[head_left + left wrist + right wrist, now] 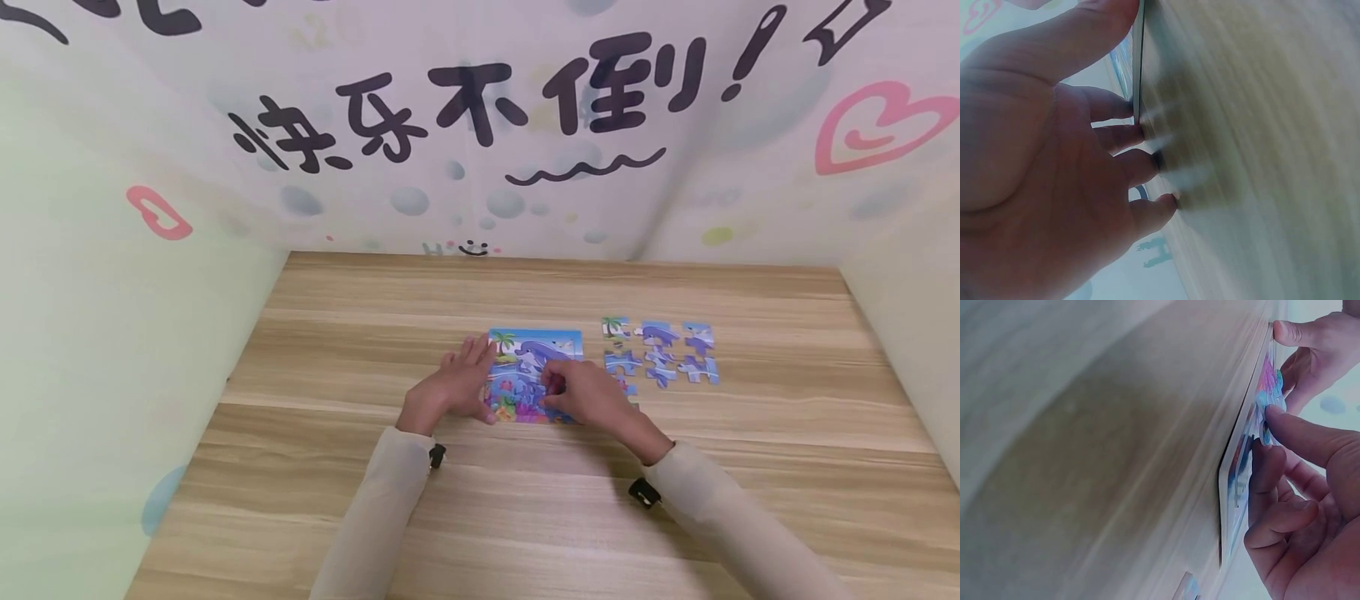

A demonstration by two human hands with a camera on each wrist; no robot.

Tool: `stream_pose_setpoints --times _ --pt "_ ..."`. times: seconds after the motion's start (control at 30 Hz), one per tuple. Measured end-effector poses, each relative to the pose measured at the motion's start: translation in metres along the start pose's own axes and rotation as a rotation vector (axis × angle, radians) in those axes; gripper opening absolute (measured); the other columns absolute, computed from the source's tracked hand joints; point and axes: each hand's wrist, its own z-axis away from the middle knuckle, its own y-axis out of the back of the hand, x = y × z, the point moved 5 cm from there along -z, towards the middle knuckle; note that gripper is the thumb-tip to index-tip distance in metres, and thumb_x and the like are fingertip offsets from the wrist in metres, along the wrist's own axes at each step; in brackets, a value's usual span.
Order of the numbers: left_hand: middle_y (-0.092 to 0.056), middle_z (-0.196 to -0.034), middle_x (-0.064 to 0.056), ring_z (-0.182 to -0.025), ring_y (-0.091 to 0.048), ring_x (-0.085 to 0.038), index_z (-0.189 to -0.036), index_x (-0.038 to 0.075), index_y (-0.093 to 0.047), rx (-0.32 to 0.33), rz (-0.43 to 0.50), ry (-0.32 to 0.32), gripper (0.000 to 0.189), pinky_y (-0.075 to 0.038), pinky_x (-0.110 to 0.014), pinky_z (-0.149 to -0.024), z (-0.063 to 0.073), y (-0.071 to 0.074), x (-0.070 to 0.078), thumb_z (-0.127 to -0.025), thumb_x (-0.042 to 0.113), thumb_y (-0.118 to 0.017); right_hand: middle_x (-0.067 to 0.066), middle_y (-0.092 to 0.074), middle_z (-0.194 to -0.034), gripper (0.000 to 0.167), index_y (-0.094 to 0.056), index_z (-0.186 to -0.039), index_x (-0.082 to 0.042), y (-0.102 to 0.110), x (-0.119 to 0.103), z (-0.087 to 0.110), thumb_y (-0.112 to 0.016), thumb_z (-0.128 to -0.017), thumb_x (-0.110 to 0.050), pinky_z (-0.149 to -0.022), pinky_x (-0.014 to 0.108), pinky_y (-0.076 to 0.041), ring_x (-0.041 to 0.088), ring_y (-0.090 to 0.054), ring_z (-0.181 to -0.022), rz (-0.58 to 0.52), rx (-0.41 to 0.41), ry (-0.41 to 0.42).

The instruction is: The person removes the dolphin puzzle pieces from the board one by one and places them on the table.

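A jigsaw puzzle board (536,335) with a dolphin, a palm tree and a colourful seabed lies flat on the table. Along its left edge rests my left hand (459,385), fingers fairly straight and spread. In the left wrist view, the thumb and some fingertips of the left hand (1066,156) touch the board's edge, while other fingertips meet the tabletop. Over the board's lower right part is my right hand (596,400). Seen from the right wrist, this hand (1310,506) pinches a small puzzle piece (1265,432) between thumb and index finger, just above the board.
Right of the board, several loose puzzle pieces (660,335) lie in rough rows, some partly hidden by the right hand. The wood-grain table (360,333) meets a printed back wall (480,192), with pale walls at left and right.
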Motion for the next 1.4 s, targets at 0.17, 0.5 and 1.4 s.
stream_pose_setpoints --times 0.17,0.5,1.4 --pt "0.01 -0.167 -0.01 -0.153 0.011 -0.029 -0.16 0.007 -0.005 0.001 0.004 -0.005 0.114 0.0 -0.052 -0.123 0.001 0.001 0.001 -0.08 0.031 -0.082 -0.004 -0.069 -0.079 0.015 -0.065 -0.088 -0.017 0.0 0.0 0.0 -0.08 -0.083 -0.02 -0.054 0.026 -0.042 0.01 -0.055 -0.064 -0.001 -0.006 0.003" --pt "0.01 -0.167 -0.009 -0.153 0.011 -0.029 -0.16 0.008 -0.004 -0.002 0.003 -0.003 0.114 0.001 -0.051 -0.123 -0.001 0.0 -0.001 -0.08 0.032 -0.082 0.0 -0.068 -0.081 0.012 -0.068 -0.096 -0.012 0.0 0.002 0.0 -0.076 -0.087 -0.015 -0.054 0.027 -0.045 0.012 -0.055 -0.062 -0.09 -0.033 -0.015" --pt "0.01 -0.167 -0.01 -0.154 0.01 -0.03 -0.16 0.007 -0.006 0.003 -0.019 -0.009 0.114 -0.001 -0.053 -0.123 0.0 0.001 -0.001 -0.08 0.033 -0.083 0.007 -0.06 -0.076 0.011 -0.066 -0.094 -0.005 0.02 0.031 0.01 -0.059 -0.099 -0.012 -0.048 0.026 -0.04 0.017 -0.05 -0.061 -0.427 -0.111 -0.143"
